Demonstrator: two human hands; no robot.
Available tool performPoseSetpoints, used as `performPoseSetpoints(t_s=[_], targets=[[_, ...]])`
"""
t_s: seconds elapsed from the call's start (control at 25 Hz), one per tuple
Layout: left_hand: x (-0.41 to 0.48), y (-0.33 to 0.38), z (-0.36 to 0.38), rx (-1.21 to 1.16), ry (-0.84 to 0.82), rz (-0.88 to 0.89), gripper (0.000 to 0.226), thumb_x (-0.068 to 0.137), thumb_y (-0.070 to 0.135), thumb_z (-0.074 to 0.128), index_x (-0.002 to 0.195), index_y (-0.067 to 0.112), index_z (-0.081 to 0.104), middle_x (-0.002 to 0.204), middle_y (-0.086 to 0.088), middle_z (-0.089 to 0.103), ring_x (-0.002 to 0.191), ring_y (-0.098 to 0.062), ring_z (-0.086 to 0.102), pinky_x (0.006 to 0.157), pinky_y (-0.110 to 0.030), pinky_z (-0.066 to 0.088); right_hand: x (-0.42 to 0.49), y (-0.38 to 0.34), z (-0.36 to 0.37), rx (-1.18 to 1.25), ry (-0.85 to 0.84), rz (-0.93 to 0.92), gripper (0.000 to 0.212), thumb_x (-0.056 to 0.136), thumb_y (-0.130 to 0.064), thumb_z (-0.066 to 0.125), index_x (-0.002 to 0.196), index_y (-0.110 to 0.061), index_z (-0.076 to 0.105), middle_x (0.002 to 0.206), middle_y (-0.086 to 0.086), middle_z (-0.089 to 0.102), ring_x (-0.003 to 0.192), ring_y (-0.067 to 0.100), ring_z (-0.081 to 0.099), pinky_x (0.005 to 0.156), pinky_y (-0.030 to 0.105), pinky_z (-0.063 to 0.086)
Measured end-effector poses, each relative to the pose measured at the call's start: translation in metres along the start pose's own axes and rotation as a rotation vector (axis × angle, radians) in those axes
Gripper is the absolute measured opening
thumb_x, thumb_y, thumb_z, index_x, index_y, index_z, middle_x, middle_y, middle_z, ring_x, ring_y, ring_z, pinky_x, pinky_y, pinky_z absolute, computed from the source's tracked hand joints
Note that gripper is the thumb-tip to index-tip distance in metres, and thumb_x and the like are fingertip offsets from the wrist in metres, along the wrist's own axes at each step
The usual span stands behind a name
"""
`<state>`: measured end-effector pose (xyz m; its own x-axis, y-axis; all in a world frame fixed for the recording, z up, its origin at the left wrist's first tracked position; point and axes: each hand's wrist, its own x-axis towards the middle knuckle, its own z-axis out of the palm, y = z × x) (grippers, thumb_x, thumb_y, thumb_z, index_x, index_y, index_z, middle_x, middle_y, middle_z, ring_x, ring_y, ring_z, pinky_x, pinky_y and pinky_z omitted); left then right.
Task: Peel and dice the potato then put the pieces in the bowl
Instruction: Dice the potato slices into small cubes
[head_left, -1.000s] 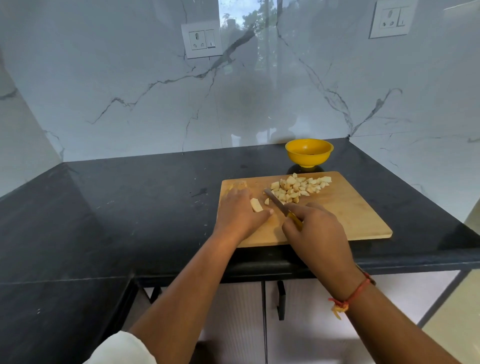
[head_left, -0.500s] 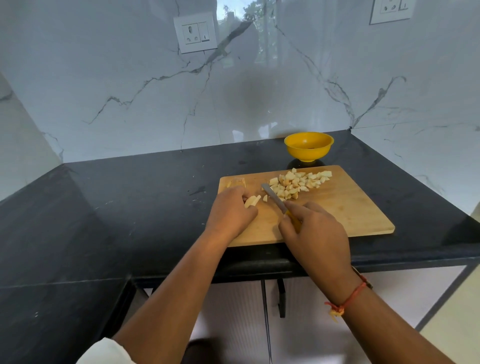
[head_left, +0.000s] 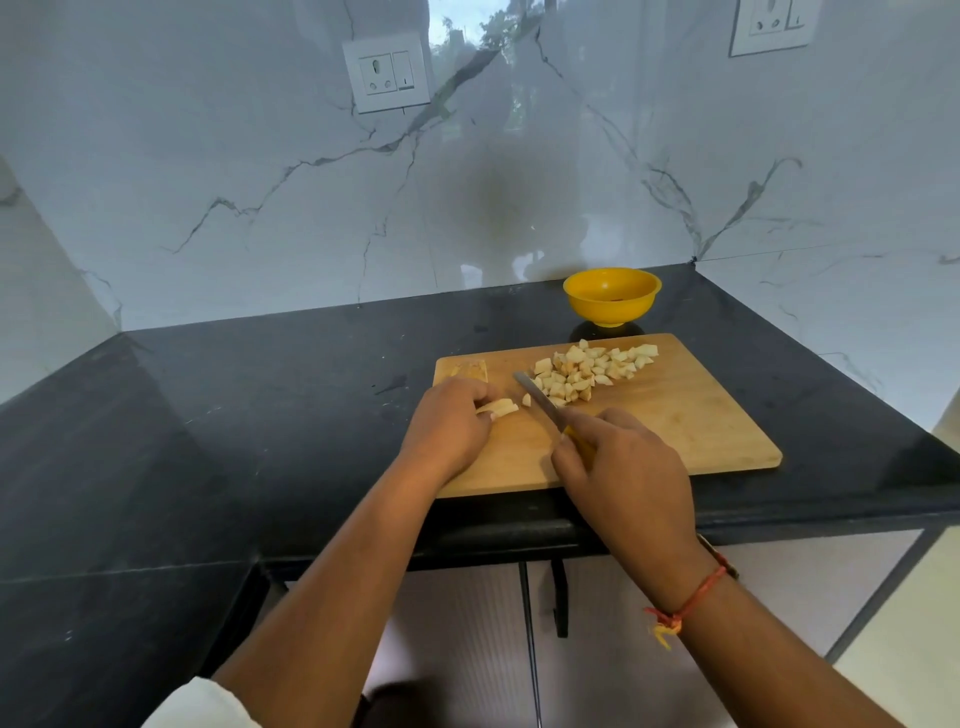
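Note:
A wooden cutting board (head_left: 685, 426) lies on the black counter. On its far middle sits a heap of pale diced potato pieces (head_left: 587, 370). My left hand (head_left: 451, 423) holds a few potato strips (head_left: 500, 408) down on the board's left side, fingers curled over them. My right hand (head_left: 623, 467) grips the yellow handle of a knife (head_left: 537, 399), whose blade points up-left and lies between the strips and the heap. One small loose piece lies just left of the blade. The yellow bowl (head_left: 612, 294) stands behind the board near the wall.
The black counter (head_left: 234, 415) runs left and round a corner toward me. Marble wall panels rise behind it and to the right, with a socket plate (head_left: 387, 73) above. Some peel scraps (head_left: 470, 368) lie on the board's far left corner. Cabinet doors are below the counter edge.
My left hand has turned the potato piece and now holds it as strips lying sideways. The knife has stayed close by, its blade lifted slightly off the strips. The camera view shifted a little.

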<state>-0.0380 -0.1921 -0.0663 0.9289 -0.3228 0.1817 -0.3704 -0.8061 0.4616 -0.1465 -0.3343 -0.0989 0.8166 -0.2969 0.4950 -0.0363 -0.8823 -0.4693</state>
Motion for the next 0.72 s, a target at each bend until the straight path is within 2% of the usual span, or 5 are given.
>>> performPoseSetpoints(t_s=[0.12,0.2,0.44,0.6,0.72], targets=[[-0.002,-0.004,0.0,-0.011,-0.021,-0.004,0.038,0.099,0.018,0.058,0.137,0.026,0.059,0.136,0.004,0.06,0.123,-0.014,0.055,0.096,-0.024,0.039,0.003,0.0,-0.005,-0.003,-0.069,-0.015,0.032,0.098,-0.039,0.052,0.129,-0.038,0.061,0.094,-0.01,0.054,0.075,0.006,0.051,0.062,0.019,0.048],[-0.004,-0.006,0.002,-0.031,0.002,0.002,0.038,0.099,0.019,0.058,0.136,0.027,0.06,0.134,0.006,0.061,0.12,-0.012,0.055,0.093,-0.022,0.039,0.005,0.0,-0.008,-0.015,-0.108,-0.018,0.028,0.098,-0.038,0.052,0.124,-0.037,0.063,0.096,-0.009,0.053,0.076,0.005,0.052,0.065,0.019,0.048],[-0.005,-0.008,0.007,-0.091,0.062,0.008,0.032,0.097,0.024,0.064,0.129,0.023,0.066,0.125,0.005,0.066,0.114,-0.011,0.058,0.097,-0.026,0.043,0.011,-0.003,-0.012,-0.092,-0.181,-0.027,0.025,0.097,-0.035,0.051,0.115,-0.033,0.067,0.093,-0.008,0.05,0.074,0.006,0.05,0.062,0.018,0.041],[-0.002,-0.009,0.007,-0.108,0.068,0.017,0.03,0.095,0.025,0.065,0.125,0.022,0.068,0.118,0.005,0.068,0.101,-0.004,0.055,0.089,-0.022,0.042,0.014,-0.008,-0.011,-0.086,-0.202,-0.053,0.027,0.097,-0.034,0.051,0.119,-0.032,0.067,0.097,-0.007,0.053,0.077,0.006,0.052,0.067,0.018,0.044],[-0.002,-0.01,0.008,-0.115,0.085,0.023,0.029,0.095,0.027,0.066,0.123,0.022,0.069,0.117,0.006,0.069,0.103,-0.005,0.058,0.089,-0.022,0.043,0.014,-0.011,-0.011,-0.1,-0.215,-0.061,0.028,0.099,-0.034,0.05,0.122,-0.032,0.065,0.098,-0.008,0.051,0.077,0.006,0.051,0.067,0.017,0.042]])
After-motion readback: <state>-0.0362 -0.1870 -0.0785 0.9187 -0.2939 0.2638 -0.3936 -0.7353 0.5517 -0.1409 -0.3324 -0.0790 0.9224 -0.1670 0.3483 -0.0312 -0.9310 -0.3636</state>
